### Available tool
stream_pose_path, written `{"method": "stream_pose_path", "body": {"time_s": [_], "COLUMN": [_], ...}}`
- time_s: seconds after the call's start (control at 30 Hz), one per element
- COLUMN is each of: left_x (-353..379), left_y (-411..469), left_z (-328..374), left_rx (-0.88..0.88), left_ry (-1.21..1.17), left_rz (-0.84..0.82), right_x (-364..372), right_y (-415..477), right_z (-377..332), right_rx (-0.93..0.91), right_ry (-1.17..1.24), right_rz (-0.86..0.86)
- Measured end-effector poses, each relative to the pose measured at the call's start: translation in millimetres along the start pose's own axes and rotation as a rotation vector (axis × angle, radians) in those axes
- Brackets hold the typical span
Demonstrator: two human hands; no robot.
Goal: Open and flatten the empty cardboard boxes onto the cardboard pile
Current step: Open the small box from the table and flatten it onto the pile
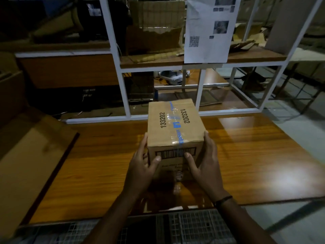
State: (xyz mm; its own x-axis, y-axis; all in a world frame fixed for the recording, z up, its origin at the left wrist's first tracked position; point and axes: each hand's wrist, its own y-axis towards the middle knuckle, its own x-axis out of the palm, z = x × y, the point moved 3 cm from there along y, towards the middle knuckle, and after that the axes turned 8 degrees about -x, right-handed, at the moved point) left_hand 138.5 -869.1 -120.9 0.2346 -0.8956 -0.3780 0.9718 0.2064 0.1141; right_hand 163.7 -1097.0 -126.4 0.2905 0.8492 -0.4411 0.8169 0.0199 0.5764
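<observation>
A sealed cardboard box stands near the middle of a wooden table. The left hand grips its side at 9 o'clock and the right hand its side at 3 o'clock, with both thumbs pressed on the near barcode face. Clear and blue tape runs along the closed top seam. Flat cardboard lies at 9 o'clock, well apart. The opening step seems barely begun; next, the tape likely needs splitting so the flaps can lift.
</observation>
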Motion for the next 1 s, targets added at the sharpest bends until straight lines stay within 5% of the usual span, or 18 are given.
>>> {"method": "stream_pose_path", "body": {"time_s": [0.27, 0.53, 0.77, 1.0], "left_x": [7, -4, -21, -15], "left_y": [-19, -7, 8, 6], "left_z": [-29, 16, 60, 44], "left_rx": [-0.073, 0.053, 0.120, -0.006], "left_ry": [-0.020, 0.006, -0.315, -0.332], "left_rz": [-0.041, 0.054, 0.000, -0.004], "right_x": [10, -11, -57, -44], "right_y": [-25, 13, 74, 57], "right_z": [18, -6, -41, -29], "right_rx": [-0.044, -0.115, -0.236, -0.084], "right_ry": [-0.074, -0.107, -0.058, 0.007], "right_rz": [-0.002, 0.041, 0.145, -0.174]}}
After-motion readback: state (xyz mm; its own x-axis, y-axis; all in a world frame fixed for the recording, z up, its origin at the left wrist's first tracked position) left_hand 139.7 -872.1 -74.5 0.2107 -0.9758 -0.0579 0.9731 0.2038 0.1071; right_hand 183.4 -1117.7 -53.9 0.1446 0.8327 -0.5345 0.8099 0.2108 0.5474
